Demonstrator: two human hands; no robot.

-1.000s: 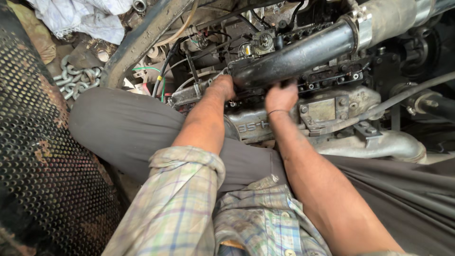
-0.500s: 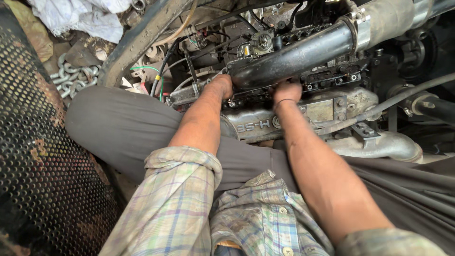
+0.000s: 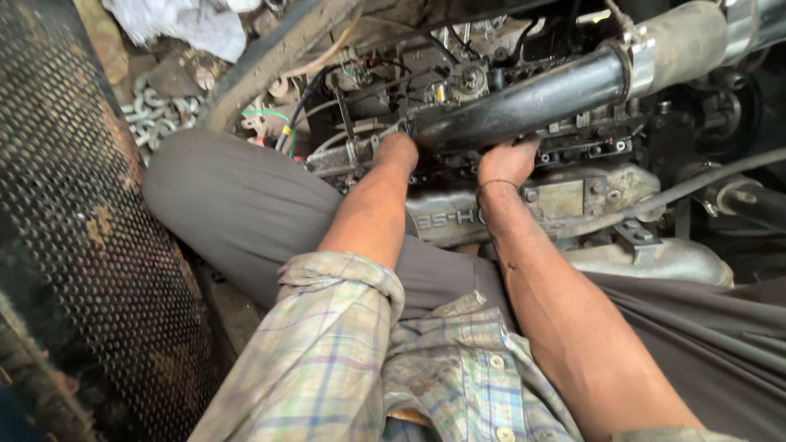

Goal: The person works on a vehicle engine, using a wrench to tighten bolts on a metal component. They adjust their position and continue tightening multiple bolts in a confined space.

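My left hand [image 3: 399, 152] is pushed in under the thick black pipe [image 3: 524, 105] that runs across the top of the engine [image 3: 573, 196], and its fingers are tucked out of sight behind the pipe, so I cannot tell whether that grip is closed on anything or only pressing against the metal there. My right hand [image 3: 506, 162] is just beside it, a thin band round the wrist, knuckles up against the underside of the same pipe; the fingers curl in over the row of small bolts above the grey cast cover [image 3: 458, 217], but their tips are hidden too, and I cannot tell what they have hold of, if anything. The two hands are near each other, not touching, both at the seam where the pipe passes over the engine's upper edge. The pipe slopes up to the right into a lighter hose [image 3: 679, 41] fixed with a metal clamp [image 3: 639, 51]. My forearms are bare, the checked shirt sleeve [image 3: 327, 344] rolled at the left elbow, and my knee in grey trousers [image 3: 229, 200] lies to the left of the engine. Further left are a perforated metal sheet [image 3: 74, 229] and a heap of chain [image 3: 160, 110] beyond the knee
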